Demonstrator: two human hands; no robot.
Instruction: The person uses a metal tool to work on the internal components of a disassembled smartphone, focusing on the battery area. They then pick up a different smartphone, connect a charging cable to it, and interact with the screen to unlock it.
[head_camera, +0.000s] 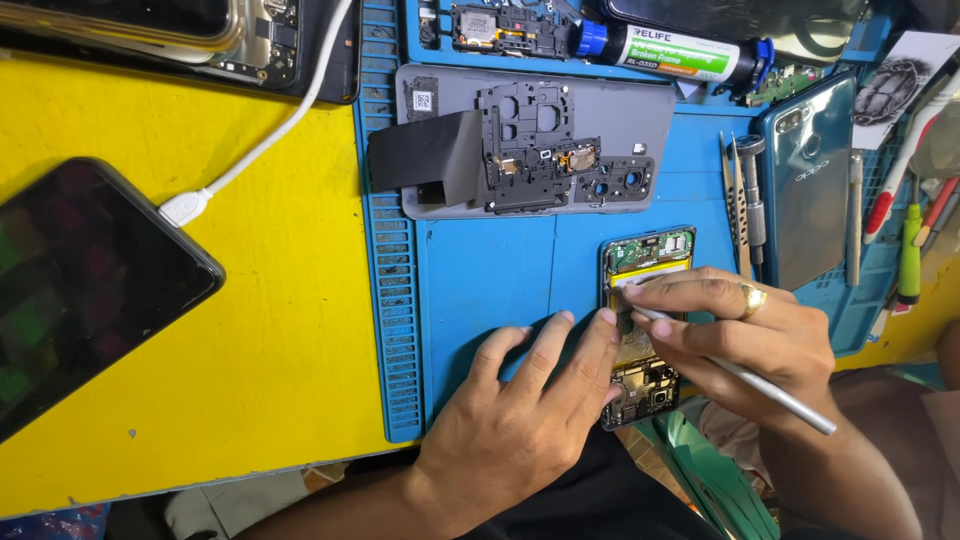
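An opened phone lies on the blue work mat with its circuit boards and yellow battery showing. My left hand rests flat on the mat, fingertips pressing the phone's left edge. My right hand holds a thin silver tool like a pen. The tool's tip touches the inside of the phone near its left side. A gold ring sits on one finger of the right hand.
A grey phone back cover with black frame parts and a black sheet lies at the mat's far side. A glue tube, tweezers, a teal phone back and screwdrivers lie right. A dark phone and white cable rest on the yellow table.
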